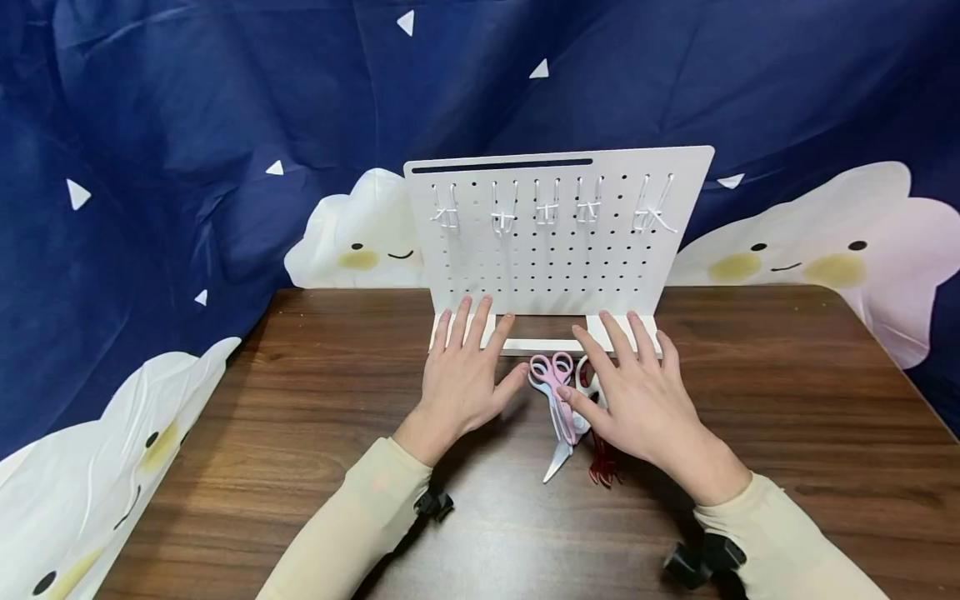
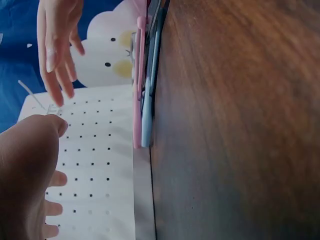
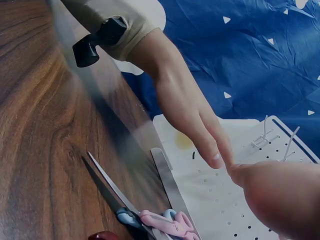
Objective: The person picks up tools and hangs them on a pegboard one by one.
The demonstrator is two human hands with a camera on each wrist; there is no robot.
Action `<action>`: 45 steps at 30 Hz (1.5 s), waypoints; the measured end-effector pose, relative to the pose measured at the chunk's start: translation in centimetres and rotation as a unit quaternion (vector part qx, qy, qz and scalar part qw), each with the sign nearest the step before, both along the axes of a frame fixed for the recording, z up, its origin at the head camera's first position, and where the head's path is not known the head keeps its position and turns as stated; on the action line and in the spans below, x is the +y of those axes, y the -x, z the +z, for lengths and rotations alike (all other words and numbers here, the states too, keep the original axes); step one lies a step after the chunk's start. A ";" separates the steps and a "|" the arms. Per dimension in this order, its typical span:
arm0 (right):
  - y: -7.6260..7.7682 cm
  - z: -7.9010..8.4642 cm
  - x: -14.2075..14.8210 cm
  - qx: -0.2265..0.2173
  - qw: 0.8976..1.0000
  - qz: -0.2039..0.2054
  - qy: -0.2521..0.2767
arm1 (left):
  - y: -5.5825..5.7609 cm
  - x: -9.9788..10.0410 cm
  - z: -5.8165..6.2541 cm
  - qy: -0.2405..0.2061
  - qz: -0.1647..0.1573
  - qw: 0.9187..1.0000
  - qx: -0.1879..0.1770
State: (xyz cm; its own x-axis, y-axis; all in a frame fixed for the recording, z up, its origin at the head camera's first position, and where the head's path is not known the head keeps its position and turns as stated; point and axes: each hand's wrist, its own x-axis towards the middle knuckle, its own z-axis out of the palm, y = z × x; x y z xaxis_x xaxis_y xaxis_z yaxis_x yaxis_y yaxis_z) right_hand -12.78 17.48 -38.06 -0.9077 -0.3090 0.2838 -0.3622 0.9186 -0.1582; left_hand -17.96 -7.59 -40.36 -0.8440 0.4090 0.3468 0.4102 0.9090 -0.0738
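Observation:
My left hand (image 1: 461, 379) hovers with spread, straight fingers before the left foot of a white pegboard (image 1: 480, 271). Spread likewise, my right hand (image 1: 648, 404) is held before the right foot. Neither hand holds anything. Between them on the table lie scissors with pink and light-blue handles (image 1: 557, 382), blades toward me. Beside these, partly hidden under the right hand, are a white-handled item (image 1: 582, 425) and a dark red item (image 1: 602, 467), whose kind I cannot tell. The right wrist view also shows the pink handle (image 3: 160, 223) and a blade (image 3: 112, 181).
Several white wire hooks (image 1: 502, 221) hang along the pegboard's upper part. The board stands at the back of a brown wooden table (image 1: 300, 433). Behind it hangs a dark blue cloth (image 1: 225, 100) with cloud faces and white triangles.

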 end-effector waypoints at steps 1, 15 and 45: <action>0.0 0.0 0.1 -0.005 1.000 0.003 0.004 | 0.1 0.0 0.0 -0.001 -0.001 1.000 -0.002; 0.3 -0.7 0.8 -0.017 0.997 0.032 0.074 | 0.9 -0.9 0.5 -0.028 0.000 0.998 -0.050; -0.5 -2.1 2.7 -0.122 0.954 -0.016 0.274 | 4.6 -4.0 -0.4 -0.253 -0.075 0.963 -0.051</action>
